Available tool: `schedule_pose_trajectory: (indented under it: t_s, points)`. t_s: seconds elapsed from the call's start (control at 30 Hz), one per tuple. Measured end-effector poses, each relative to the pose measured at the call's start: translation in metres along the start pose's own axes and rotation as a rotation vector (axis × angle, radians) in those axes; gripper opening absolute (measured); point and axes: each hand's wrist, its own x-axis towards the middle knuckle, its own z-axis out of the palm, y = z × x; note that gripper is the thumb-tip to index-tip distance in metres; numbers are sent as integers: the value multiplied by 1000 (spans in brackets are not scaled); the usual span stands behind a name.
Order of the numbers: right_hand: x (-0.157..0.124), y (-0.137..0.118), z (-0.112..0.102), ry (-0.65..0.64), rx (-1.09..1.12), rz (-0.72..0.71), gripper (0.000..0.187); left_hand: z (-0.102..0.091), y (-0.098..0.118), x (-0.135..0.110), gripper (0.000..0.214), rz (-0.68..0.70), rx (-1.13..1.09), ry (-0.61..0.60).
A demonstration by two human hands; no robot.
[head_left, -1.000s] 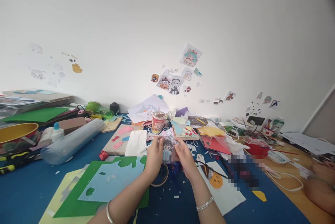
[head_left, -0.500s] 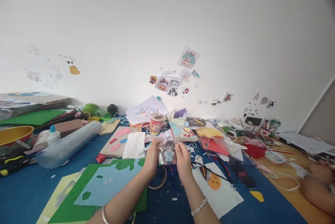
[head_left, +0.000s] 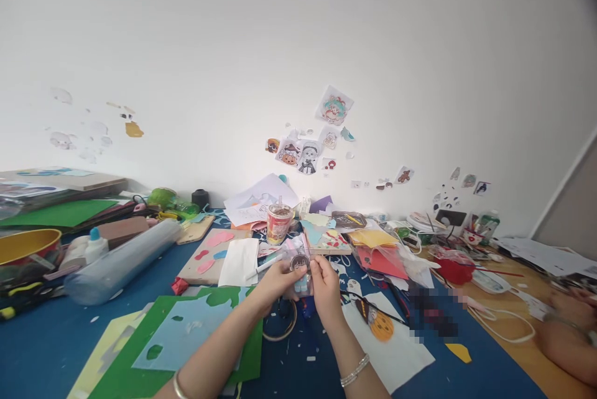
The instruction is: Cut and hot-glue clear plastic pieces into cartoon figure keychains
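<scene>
Between my hands is a small clear plastic pouch (head_left: 301, 286) with a dark-haired cartoon doll figure in blue showing through it. My left hand (head_left: 280, 281) grips its left side, the thumb lying across the front over the figure's middle. On the right edge, the fingers of my right hand (head_left: 325, 279) pinch the plastic. Just beyond the pouch stands a drink cup (head_left: 280, 225) with a straw. Below my hands a round hoop (head_left: 280, 338) lies on the blue table covering (head_left: 298, 380), partly hidden by my left wrist.
Green and light blue felt sheets (head_left: 186, 330) lie at left, near a clear plastic roll (head_left: 124, 262). A white sheet with a pumpkin picture (head_left: 382, 324) is at right. Red and yellow felt (head_left: 382, 253) is piled behind. Another person's arm (head_left: 566, 330) rests at the far right.
My left hand has shifted right and its thumb has come across the pouch's front, covering part of the figure. My right hand stays on the right edge.
</scene>
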Motion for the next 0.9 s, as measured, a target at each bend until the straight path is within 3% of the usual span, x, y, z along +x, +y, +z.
schedule_pose_trajectory:
  t_s: [0.13,0.2,0.3,0.37,0.47,0.53,0.67,0.9]
  points:
    - [0,-4,2,4,-112,-67,36,-7,1,5,38,220,148,141]
    - [-4,-9,4,-11,-295,-149,31,-16,5,8,34,273,143,289]
    - [-14,-14,12,-139,-675,-332,17,-35,13,8,32,243,-98,517]
    - [-23,-14,22,-254,-847,-434,17,-47,18,7,29,262,-274,604]
    - [-33,-9,39,-348,-1069,-430,29,-58,22,6,22,287,-405,682]
    - [-35,-3,46,-417,-1161,-381,23,-60,21,6,21,280,-426,684]
    - [-33,2,46,-473,-1105,-413,7,-57,20,7,24,271,-422,646]
    - [-21,-12,24,-27,-569,-357,22,-52,31,1,31,374,-536,507]
